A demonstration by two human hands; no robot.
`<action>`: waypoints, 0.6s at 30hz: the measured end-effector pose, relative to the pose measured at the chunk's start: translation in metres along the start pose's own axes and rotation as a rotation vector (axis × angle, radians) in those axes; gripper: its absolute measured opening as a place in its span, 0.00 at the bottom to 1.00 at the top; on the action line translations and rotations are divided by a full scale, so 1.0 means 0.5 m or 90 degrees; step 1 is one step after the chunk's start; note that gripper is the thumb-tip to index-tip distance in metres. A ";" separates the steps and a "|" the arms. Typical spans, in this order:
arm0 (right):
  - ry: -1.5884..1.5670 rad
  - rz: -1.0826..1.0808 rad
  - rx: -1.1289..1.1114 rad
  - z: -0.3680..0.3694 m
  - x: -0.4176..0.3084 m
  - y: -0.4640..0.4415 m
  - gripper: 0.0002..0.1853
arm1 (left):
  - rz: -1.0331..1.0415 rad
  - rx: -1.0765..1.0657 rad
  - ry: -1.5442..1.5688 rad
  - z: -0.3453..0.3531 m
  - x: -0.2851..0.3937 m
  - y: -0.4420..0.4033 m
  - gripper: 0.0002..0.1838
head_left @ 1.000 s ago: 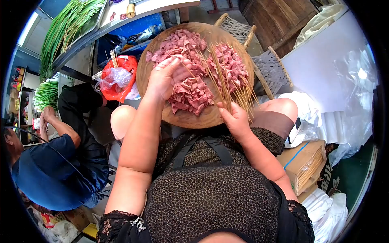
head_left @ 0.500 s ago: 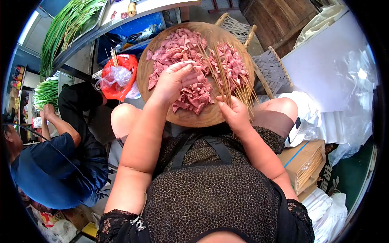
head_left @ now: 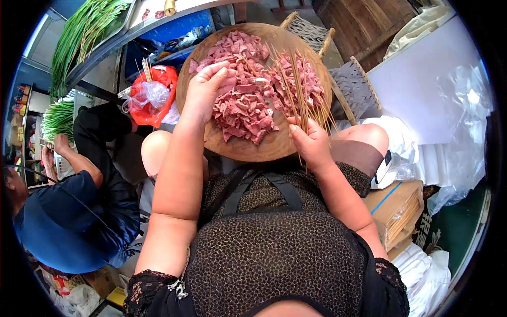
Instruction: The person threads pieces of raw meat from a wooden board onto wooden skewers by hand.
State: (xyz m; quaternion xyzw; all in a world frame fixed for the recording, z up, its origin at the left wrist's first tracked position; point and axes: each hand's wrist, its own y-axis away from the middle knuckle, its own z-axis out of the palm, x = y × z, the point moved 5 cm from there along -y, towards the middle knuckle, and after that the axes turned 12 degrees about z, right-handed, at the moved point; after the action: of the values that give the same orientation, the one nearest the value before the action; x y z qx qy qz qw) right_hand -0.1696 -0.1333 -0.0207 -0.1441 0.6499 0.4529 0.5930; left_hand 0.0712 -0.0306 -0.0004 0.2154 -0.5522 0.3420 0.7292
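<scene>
A round wooden board (head_left: 264,150) lies across my lap, heaped with cut pieces of pink raw meat (head_left: 244,113). My right hand (head_left: 311,142) is wrapped round a bundle of thin bamboo skewers (head_left: 300,100) at the board's near right edge. Their upper ends lean over the meat. More skewers fan out to the right of that hand, beside threaded meat (head_left: 310,79). Over the left part of the heap is my left hand (head_left: 207,90), its fingers curled toward the thumb. What its fingertips hold, if anything, cannot be made out.
Left of the board stands a red plastic bag (head_left: 158,98) with skewers sticking up. A person in a dark blue shirt (head_left: 74,222) sits at the left, hands near green stalks (head_left: 58,119). Woven stools (head_left: 355,87) stand beyond the board; folded cardboard (head_left: 396,208) lies at right.
My left hand has moved left and slightly away from me, off the middle of the meat. My right hand has shifted slightly right, still holding the skewers.
</scene>
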 end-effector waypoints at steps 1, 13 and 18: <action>0.000 0.000 0.000 -0.001 -0.001 0.002 0.11 | 0.000 0.000 0.000 -0.003 -0.007 0.001 0.15; -0.008 -0.053 0.016 0.009 -0.001 0.008 0.11 | -0.124 -0.063 0.003 0.049 -0.010 0.038 0.21; 0.043 -0.014 0.023 0.011 -0.008 0.012 0.11 | -0.196 -0.088 0.086 0.083 -0.023 0.057 0.22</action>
State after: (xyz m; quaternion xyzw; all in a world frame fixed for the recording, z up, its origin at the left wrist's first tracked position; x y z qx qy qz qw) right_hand -0.1695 -0.1269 -0.0140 -0.1554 0.6763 0.4295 0.5779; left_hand 0.0212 -0.0429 -0.0010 0.2234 -0.4848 0.2013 0.8213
